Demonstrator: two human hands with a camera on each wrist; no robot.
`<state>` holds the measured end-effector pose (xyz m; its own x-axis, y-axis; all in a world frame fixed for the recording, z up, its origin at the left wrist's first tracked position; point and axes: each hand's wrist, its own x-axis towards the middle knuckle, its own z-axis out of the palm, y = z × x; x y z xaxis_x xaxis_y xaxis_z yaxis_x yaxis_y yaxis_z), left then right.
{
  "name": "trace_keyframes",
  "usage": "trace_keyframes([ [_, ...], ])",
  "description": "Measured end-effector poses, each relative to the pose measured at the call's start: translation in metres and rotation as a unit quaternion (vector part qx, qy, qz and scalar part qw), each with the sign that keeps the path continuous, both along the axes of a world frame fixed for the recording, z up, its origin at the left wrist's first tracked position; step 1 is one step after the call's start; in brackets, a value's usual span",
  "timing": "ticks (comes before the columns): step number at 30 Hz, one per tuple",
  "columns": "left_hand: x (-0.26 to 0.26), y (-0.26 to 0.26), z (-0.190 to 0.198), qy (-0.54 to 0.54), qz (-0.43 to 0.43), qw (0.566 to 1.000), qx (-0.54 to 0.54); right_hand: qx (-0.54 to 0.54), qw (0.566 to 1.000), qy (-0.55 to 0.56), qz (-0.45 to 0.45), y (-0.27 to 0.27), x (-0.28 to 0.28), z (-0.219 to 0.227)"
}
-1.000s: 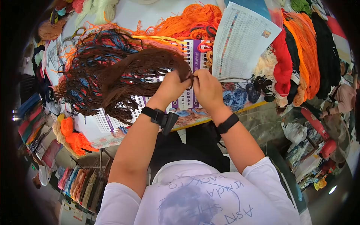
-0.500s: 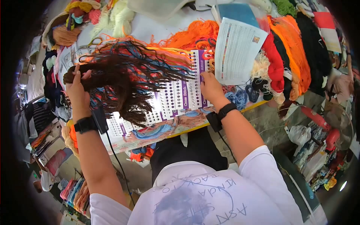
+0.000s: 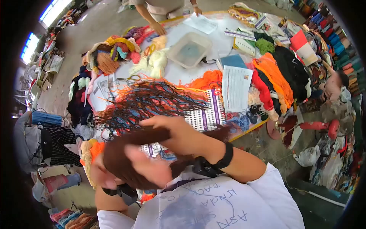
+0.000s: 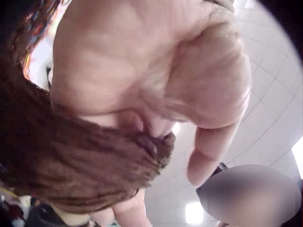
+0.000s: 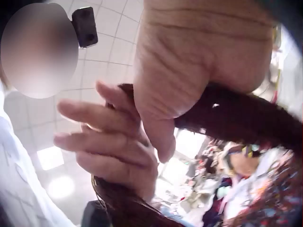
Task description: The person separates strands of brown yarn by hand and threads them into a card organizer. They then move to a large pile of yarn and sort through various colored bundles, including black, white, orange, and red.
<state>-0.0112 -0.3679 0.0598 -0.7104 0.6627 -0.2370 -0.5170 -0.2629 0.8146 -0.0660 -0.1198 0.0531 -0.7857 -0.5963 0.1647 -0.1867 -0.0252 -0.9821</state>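
Brown yarn hank [image 3: 126, 154]: thick bundle of dark brown strands, lifted clear of the work table [image 3: 179, 72] and held close under the head camera, above the person's chest. Long axis runs roughly left to right across the head view, with a bend where it drops toward the lower left; the right end tapers off past the right wrist toward the perforated thread card [image 3: 206, 116]. Right hand [image 3: 179, 133] is clamped over the upper run of the hank, thumb wrapped under it; the right wrist view confirms the strands passing through the closed palm. Left hand [image 3: 146, 166] lies just below and to the left of the right hand, at the lower loop; fingers look mostly extended alongside the strands, and in the left wrist view the bundle sits against the palm and fingers [image 4: 208, 156], so I read it as cupping the hank, though how firmly it grips I cannot tell. The two hands are nearly touching, right above left, both on the hank; neither is nearer in any useful sense. Outward from the hank: beyond it on the table lies a loose tangle of brown, blue and red threads [image 3: 145, 101]; further right of that a printed colour chart [image 3: 234, 87]; past it, skeins of orange yarn [image 3: 272, 74].
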Motion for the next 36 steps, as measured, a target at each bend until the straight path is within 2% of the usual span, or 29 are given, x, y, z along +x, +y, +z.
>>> trace_keyframes([
  [1, -0.004, 0.027, 0.045, 0.091, 0.048, 0.986, 0.13, -0.111, 0.993, -0.004, -0.031, -0.008, -0.001, 0.006],
  [2, -0.01, 0.056, 0.09, 0.182, 0.094, 0.945, 0.255, 0.05, 0.991, -0.098, -0.079, 0.012, 0.01, 0.019],
  [3, -0.013, 0.063, 0.11, 0.217, 0.181, 0.946, 0.159, 0.066, 0.989, -0.029, -0.128, 0.016, 0.014, 0.015],
  [4, -0.017, 0.064, 0.114, 0.311, 0.233, 0.921, 0.017, 0.044, 0.987, -0.039, -0.147, 0.022, 0.019, 0.021],
  [5, -0.025, 0.054, 0.115, 0.464, 0.202, 0.841, -0.193, 0.003, 0.98, -0.112, -0.165, 0.026, 0.025, 0.029],
  [6, -0.026, 0.052, 0.121, 0.606, 0.187, 0.711, -0.305, 0.066, 0.978, -0.117, -0.161, 0.034, 0.031, 0.05],
  [7, -0.026, 0.054, 0.126, 0.715, 0.163, 0.548, -0.402, 0.075, 0.97, -0.164, -0.162, 0.039, 0.039, 0.064],
  [10, -0.034, 0.064, 0.122, 0.692, 0.131, 0.536, -0.465, 0.074, 0.973, -0.159, -0.15, 0.045, 0.06, 0.092],
  [11, -0.033, 0.063, 0.121, 0.692, 0.132, 0.538, -0.463, 0.079, 0.98, -0.099, -0.154, 0.046, 0.065, 0.092],
  [12, -0.032, 0.062, 0.118, 0.664, 0.067, 0.556, -0.496, 0.085, 0.983, -0.039, -0.156, 0.048, 0.07, 0.092],
  [13, -0.032, 0.061, 0.114, 0.63, -0.001, 0.572, -0.525, 0.087, 0.983, -0.042, -0.157, 0.051, 0.073, 0.094],
  [14, -0.034, 0.056, 0.108, 0.626, -0.051, 0.613, -0.479, 0.123, 0.98, -0.037, -0.154, 0.055, 0.073, 0.098],
  [15, -0.033, 0.057, 0.108, 0.626, -0.053, 0.616, -0.476, 0.159, 0.975, -0.033, -0.152, 0.058, 0.073, 0.1],
  [17, -0.03, 0.061, 0.112, 0.47, -0.273, 0.727, -0.419, 0.17, 0.973, -0.015, -0.155, 0.059, 0.078, 0.094],
  [18, -0.041, 0.053, 0.077, 0.406, -0.368, 0.761, -0.347, 0.17, 0.974, -0.02, -0.147, 0.058, 0.083, 0.093],
  [19, -0.04, 0.053, 0.062, 0.411, -0.371, 0.76, -0.341, 0.172, 0.975, -0.023, -0.14, 0.057, 0.087, 0.093],
  [20, -0.035, 0.058, 0.052, 0.373, -0.459, 0.778, -0.211, 0.135, 0.982, -0.019, -0.132, 0.055, 0.092, 0.087],
  [21, -0.032, 0.067, 0.048, 0.33, -0.544, 0.768, -0.076, 0.083, 0.99, -0.053, -0.1, 0.055, 0.098, 0.087],
  [22, -0.021, 0.075, 0.047, 0.357, -0.513, 0.781, 0.001, 0.097, 0.989, -0.068, -0.089, 0.059, 0.104, 0.085],
  [23, -0.007, 0.082, 0.049, 0.375, -0.485, 0.786, 0.08, 0.093, 0.993, -0.006, -0.069, 0.064, 0.109, 0.08],
  [24, 0.005, 0.086, 0.07, 0.186, -0.501, 0.845, 0.028, 0.13, 0.988, 0.03, -0.072, 0.07, 0.115, 0.079],
  [25, 0.015, 0.086, 0.089, -0.008, -0.493, 0.869, -0.042, 0.116, 0.991, 0.03, -0.066, 0.077, 0.12, 0.077],
  [27, 0.014, 0.077, 0.077, 0.185, -0.34, 0.897, -0.213, 0.09, 0.99, -0.02, -0.111, 0.096, 0.131, 0.05],
  [29, 0.007, 0.073, 0.063, 0.256, -0.082, 0.943, -0.198, 0.09, 0.985, -0.062, -0.135, 0.113, 0.144, 0.015],
  [30, 0.01, 0.08, 0.065, 0.257, -0.007, 0.956, -0.143, 0.071, 0.98, -0.064, -0.172, 0.112, 0.153, -0.006],
  [31, 0.013, 0.091, 0.068, 0.257, 0.067, 0.96, -0.084, 0.011, 0.973, -0.162, -0.166, 0.109, 0.164, 0.001],
  [33, 0.005, 0.104, 0.044, 0.358, 0.155, 0.916, -0.093, -0.044, 0.961, -0.229, -0.15, 0.116, 0.172, -0.024],
  [35, 0.009, 0.129, 0.048, 0.269, 0.25, 0.93, -0.024, -0.057, 0.96, -0.223, -0.16, 0.13, 0.178, -0.036],
  [36, 0.005, 0.136, 0.045, 0.276, 0.24, 0.93, -0.02, -0.069, 0.957, -0.229, -0.166, 0.138, 0.18, -0.035],
])
